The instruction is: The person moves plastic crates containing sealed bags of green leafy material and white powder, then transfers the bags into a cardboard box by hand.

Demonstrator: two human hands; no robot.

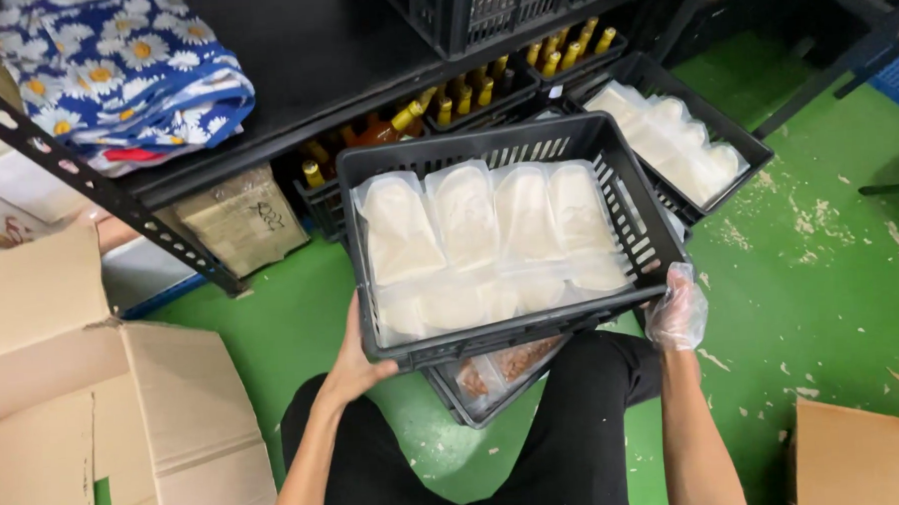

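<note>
Black plastic crate (pixel 622 192) of white sealed pouches (pixel 465 222) is held up between the person's knees, above the green floor (pixel 292 318). Nearest the camera, the person's legs in dark trousers (pixel 566 438) frame a patch of that floor. The left hand (pixel 356 360), bare, has its grip clamped on the crate's near left corner, thumb over the rim. The right hand (pixel 677 307), in a clear disposable glove, has its grip closed on the near right corner. Directly beneath the held crate, a second black crate (pixel 475 406) lies on the floor, showing a pouch of brownish contents (pixel 513 362). To the left, an open cardboard box (pixel 96 394) stands on the floor; another box's corner (pixel 855 452) shows at the lower right. Farther off, a third black crate with white pouches (pixel 734 133) sits on the floor to the right. Behind the held crate, under a dark metal shelf (pixel 303 58), crates of yellow-capped bottles (pixel 464 93) stand in a row. A blue daisy-print cloth (pixel 114 65) lies on the shelf's left end.
</note>
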